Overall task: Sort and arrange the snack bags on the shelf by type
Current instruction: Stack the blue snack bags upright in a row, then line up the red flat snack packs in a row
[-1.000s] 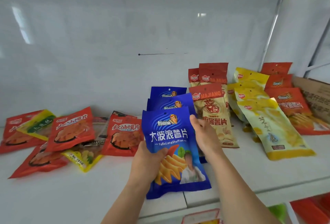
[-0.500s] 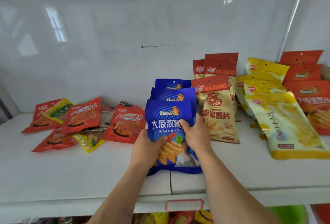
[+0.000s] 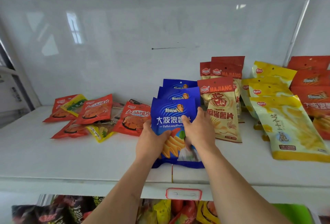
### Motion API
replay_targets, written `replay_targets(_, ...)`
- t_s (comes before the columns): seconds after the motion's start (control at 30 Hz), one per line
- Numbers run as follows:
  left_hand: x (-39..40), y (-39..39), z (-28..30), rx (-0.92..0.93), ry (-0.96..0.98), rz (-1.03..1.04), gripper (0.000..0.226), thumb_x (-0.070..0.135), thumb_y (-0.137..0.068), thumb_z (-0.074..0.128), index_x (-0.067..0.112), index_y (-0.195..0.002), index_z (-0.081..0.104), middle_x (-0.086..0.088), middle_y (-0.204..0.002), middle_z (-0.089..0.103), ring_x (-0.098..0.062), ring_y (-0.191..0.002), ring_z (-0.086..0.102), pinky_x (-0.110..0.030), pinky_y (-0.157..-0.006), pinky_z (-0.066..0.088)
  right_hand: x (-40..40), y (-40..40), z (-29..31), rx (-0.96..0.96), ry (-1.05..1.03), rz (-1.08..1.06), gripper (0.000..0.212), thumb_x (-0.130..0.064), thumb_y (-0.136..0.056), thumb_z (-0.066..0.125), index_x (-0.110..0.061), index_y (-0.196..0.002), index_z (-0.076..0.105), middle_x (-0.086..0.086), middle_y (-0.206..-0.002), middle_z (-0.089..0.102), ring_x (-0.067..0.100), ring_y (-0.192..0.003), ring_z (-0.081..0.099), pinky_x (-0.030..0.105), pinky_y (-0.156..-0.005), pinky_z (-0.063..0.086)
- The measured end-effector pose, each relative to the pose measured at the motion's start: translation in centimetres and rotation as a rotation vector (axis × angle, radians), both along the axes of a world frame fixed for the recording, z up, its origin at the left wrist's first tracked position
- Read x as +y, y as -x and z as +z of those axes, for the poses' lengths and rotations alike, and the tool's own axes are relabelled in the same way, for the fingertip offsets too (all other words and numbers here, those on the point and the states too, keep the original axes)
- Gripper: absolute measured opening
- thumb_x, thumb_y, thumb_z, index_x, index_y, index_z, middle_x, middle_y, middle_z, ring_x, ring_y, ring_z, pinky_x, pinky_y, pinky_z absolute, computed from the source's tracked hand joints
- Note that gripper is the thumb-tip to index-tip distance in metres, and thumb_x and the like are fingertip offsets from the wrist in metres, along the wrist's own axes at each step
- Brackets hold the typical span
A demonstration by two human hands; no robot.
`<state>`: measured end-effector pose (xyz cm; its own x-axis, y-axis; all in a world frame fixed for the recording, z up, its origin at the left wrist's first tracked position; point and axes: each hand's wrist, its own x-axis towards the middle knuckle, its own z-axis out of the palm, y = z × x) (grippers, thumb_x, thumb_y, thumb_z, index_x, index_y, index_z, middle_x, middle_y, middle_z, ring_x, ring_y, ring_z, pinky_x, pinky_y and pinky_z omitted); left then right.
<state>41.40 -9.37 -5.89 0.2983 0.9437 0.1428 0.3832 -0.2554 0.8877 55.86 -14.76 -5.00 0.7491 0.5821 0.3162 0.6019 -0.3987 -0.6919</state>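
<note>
A blue chip bag point(image 3: 169, 113) lies at the front of a row of three blue bags on the white shelf point(image 3: 53, 159). My left hand point(image 3: 151, 141) grips its lower left edge with the thumb on the front. My right hand point(image 3: 198, 129) lies over its right side, thumb on the front and fingers at the right edge. The two other blue bags point(image 3: 178, 89) overlap behind it. Right of them stand red-topped beige bags point(image 3: 221, 109), then yellow bags point(image 3: 285, 125), then orange-red bags point(image 3: 314, 89). A loose heap of red bags point(image 3: 96, 109) lies to the left.
Small yellow and green packets point(image 3: 100, 132) are mixed into the left heap. A red-framed label holder point(image 3: 184, 193) sits on the shelf's front edge. More snack bags point(image 3: 160, 211) fill the shelf below. The white back wall point(image 3: 125, 36) closes the shelf behind.
The front blue bag has gone back and down onto the shelf against the two behind it. My right hand has slid from its top right corner onto its right side.
</note>
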Motion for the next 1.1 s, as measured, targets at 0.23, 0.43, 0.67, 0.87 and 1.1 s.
replay_targets(0.23,-0.3,1.0,0.2,-0.013,-0.009,-0.004,0.068,0.048,-0.088,0.072,0.020,-0.142,0.040,0.006,-0.124,0.063,-0.010,-0.099,0.063,-0.030,-0.080,0.056,-0.3,1.3,0.3,-0.129,0.071,-0.025,0.064,-0.052,-0.098,0.050,-0.014,-0.148,0.037,0.010,-0.155,0.035,0.027,-0.142,0.034,0.046,-0.113,0.037)
replay_targets(0.43,1.0,2.9,1.0,-0.001,-0.053,0.053,0.037,0.053,-0.097,0.056,0.025,-0.119,0.053,0.009,-0.110,0.065,-0.011,-0.096,0.062,-0.036,-0.081,0.058,0.9,4.3,2.1,-0.220,0.031,0.042,0.056,-0.046,-0.101,0.047,-0.017,-0.148,0.039,0.007,-0.160,0.031,0.026,-0.147,0.026,0.043,-0.116,0.030)
replay_targets(0.67,5.8,7.4,2.1,-0.032,-0.130,0.155,0.035,0.046,-0.100,0.054,0.017,-0.118,0.064,0.006,-0.102,0.065,-0.016,-0.095,0.060,-0.033,-0.082,0.048,5.8,10.4,4.0,-0.220,-0.109,0.267,0.044,-0.036,-0.103,0.048,-0.015,-0.142,0.048,0.004,-0.149,0.045,0.021,-0.138,0.039,0.035,-0.112,0.035)
replay_targets(0.87,13.2,12.0,2.4,0.064,-0.230,0.283,0.037,0.045,-0.097,0.050,0.018,-0.117,0.067,-0.007,-0.124,0.066,-0.029,-0.122,0.051,-0.043,-0.102,0.042,12.7,15.0,2.6,-0.032,-0.050,0.224,0.044,-0.036,-0.100,0.050,-0.016,-0.140,0.050,0.006,-0.141,0.054,0.027,-0.130,0.049,0.042,-0.106,0.043)
replay_targets(1.1,21.7,16.4,2.4,0.226,-0.153,0.302,0.067,0.051,-0.098,0.049,0.011,-0.150,0.040,-0.013,-0.161,0.032,-0.033,-0.151,0.018,-0.050,-0.120,0.016,17.8,15.9,-0.2,0.139,0.295,-0.095,0.062,-0.048,-0.100,0.037,-0.013,-0.151,0.032,0.016,-0.157,0.031,0.037,-0.144,0.028,0.052,-0.118,0.024)
